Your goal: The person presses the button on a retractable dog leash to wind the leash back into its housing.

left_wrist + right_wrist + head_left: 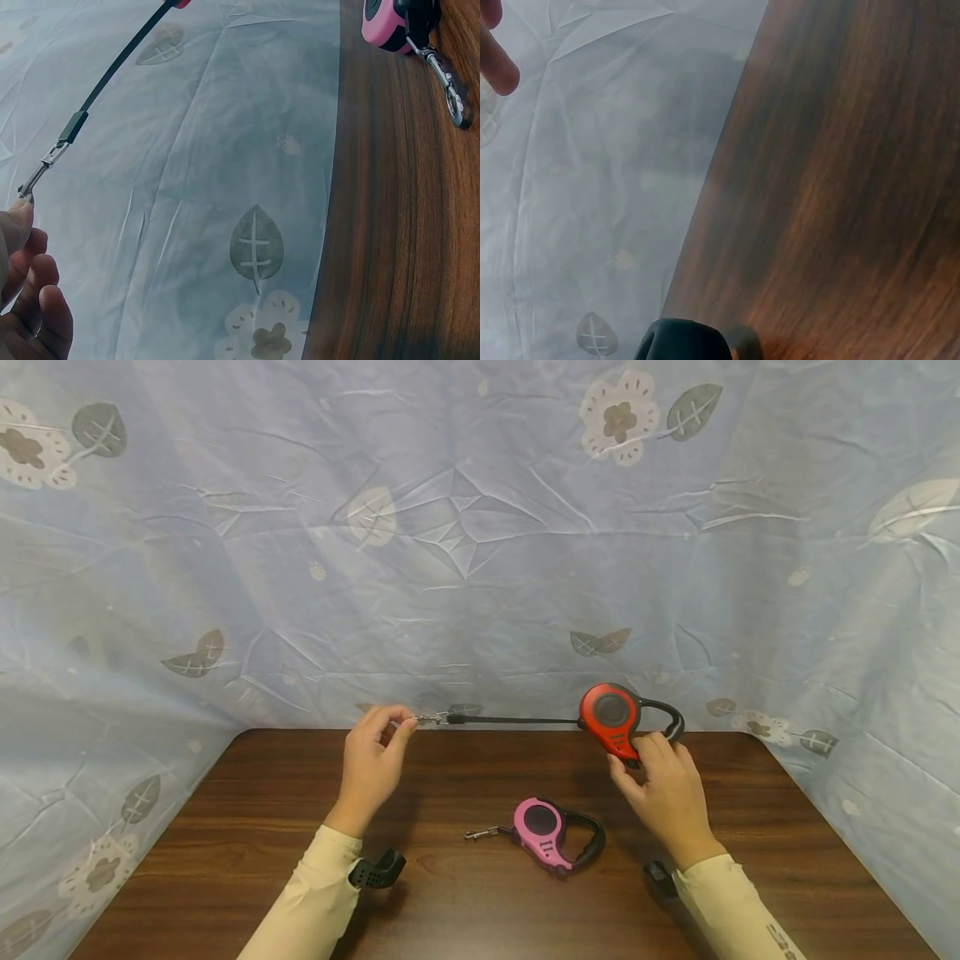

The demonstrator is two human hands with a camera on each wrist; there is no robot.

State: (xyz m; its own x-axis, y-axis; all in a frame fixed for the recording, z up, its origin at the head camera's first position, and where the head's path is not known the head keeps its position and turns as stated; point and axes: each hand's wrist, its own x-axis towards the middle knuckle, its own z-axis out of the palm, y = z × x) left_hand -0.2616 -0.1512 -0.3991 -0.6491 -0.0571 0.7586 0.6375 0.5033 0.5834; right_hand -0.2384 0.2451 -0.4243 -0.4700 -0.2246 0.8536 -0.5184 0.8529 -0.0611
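A red and black retractable dog leash point(609, 714) is held up near the table's back edge. My right hand point(667, 789) grips its lower end, below the black loop handle. Its black strap point(517, 720) runs out leftward, drawn straight and nearly level. At the strap's far end, my left hand point(375, 764) pinches the silver snap hook point(431, 718) between thumb and index finger. The left wrist view shows the thumb on the hook's tip point(28, 184), other fingers curled below. In the right wrist view only fingertips point(499, 67) show; the leash is out of frame.
A pink and black retractable leash point(538, 831) lies on the brown wooden table point(450, 910) between the forearms, its snap hook point(480, 833) pointing left. A blue-grey cloth point(480, 610) with leaf and flower prints hangs behind and at both sides. Black bands point(377, 869) circle both wrists.
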